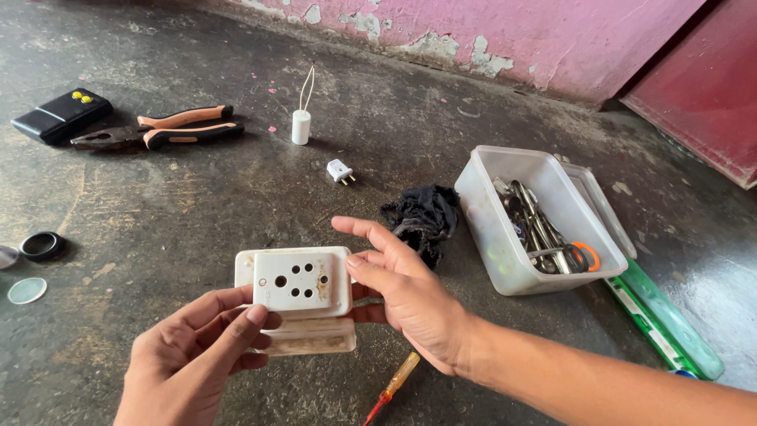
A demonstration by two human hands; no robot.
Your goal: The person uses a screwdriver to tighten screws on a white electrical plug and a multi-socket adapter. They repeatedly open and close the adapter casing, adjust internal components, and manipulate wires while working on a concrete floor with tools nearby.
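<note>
White socket box (298,282), long axis level, holes facing up, gripped by left hand (193,351) and right hand (402,292).

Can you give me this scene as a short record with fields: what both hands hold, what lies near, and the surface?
held thing: white square plastic socket box, round holes facing up
left hand: grips the box from below, thumb on its front edge
right hand: fingers on the box's right side
below the hands: yellow and red screwdriver
right side: clear plastic tub of metal tools, black cloth
far left: orange-handled pliers, black box with two yellow buttons
centre: small white two-pin plug
surface: dark concrete floor
</note>
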